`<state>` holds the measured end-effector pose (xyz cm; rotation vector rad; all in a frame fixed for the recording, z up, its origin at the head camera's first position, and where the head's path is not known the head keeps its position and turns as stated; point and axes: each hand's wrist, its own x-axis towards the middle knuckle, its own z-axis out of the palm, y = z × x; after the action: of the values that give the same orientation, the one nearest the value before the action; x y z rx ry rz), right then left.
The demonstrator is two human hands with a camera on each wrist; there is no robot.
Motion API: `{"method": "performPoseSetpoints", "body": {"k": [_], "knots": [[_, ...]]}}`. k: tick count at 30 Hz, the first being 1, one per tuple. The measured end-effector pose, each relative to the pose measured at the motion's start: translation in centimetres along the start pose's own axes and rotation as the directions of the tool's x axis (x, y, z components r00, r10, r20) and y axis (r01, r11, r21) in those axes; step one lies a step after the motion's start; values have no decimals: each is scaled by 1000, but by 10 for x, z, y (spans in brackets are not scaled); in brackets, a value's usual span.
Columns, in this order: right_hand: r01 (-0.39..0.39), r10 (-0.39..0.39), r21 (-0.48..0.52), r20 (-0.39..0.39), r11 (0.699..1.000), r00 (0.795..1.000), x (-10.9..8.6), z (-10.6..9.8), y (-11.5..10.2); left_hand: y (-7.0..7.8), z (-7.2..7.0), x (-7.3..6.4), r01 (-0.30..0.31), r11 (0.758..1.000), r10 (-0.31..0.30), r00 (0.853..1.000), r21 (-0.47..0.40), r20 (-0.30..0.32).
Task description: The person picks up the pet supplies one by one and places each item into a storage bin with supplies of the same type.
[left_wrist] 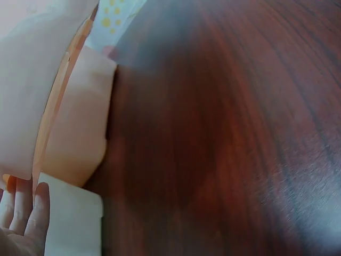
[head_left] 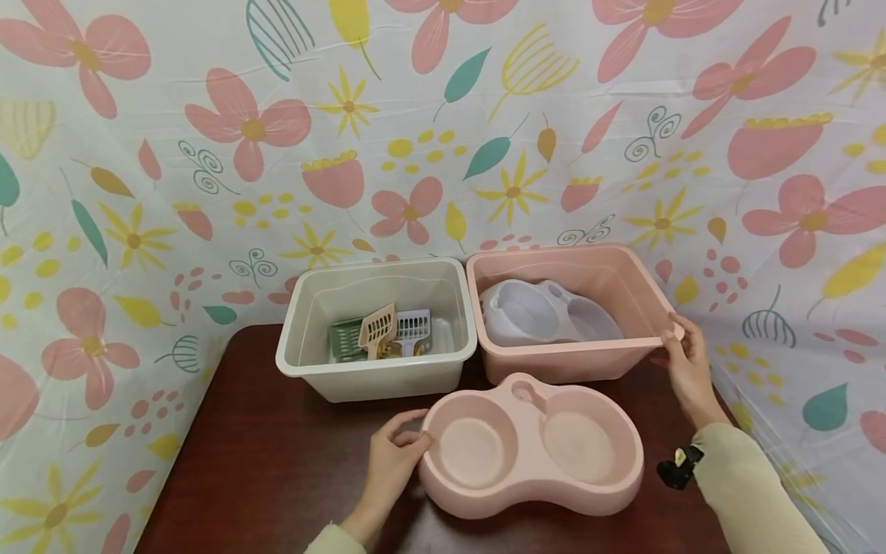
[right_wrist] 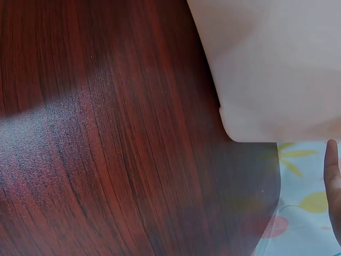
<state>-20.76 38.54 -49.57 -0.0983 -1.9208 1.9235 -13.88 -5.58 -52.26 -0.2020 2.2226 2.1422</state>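
My left hand (head_left: 396, 460) pinches the left rim of a pink double pet bowl (head_left: 531, 454), thumb on the rim and fingers beneath. In the left wrist view the bowl's pale underside (left_wrist: 32, 80) stands tilted over the fingers, off the table. At the right, my right hand (head_left: 687, 368) grips the front right corner of a pink litter tub (head_left: 554, 363); the right wrist view shows a fingertip against the tub's wall (right_wrist: 277, 69). Inside that tub sits a lavender double pet bowl (head_left: 529, 308), leaning against the left wall.
A white tub (head_left: 388, 377) stands left of the pink one, close beside it. It contains green (head_left: 346, 342), beige (head_left: 378, 327) and lavender litter scoops (head_left: 413, 327). All stand on a dark wooden table (head_left: 277, 477) against a flowered cloth backdrop (head_left: 429, 131).
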Motion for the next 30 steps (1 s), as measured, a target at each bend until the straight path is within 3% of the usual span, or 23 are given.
{"method": "performPoseSetpoints", "body": {"k": [15,22,26,30], "knots": [[3,-3,39,-6,999,1000,0,-1,2,30,-17,1,-48,999,48,998,-20,-28],[-14,15,30,-39,999,999,2,0,2,62,-20,-8,-81,996,81,997,-23,5],[-26,26,4,-46,1000,999,0,2,-1,70,-22,-9,-92,996,92,996,-19,12],[-40,38,-43,-45,998,998,-1,3,-2,67,-24,-3,-99,995,99,995,-2,-1]]}}
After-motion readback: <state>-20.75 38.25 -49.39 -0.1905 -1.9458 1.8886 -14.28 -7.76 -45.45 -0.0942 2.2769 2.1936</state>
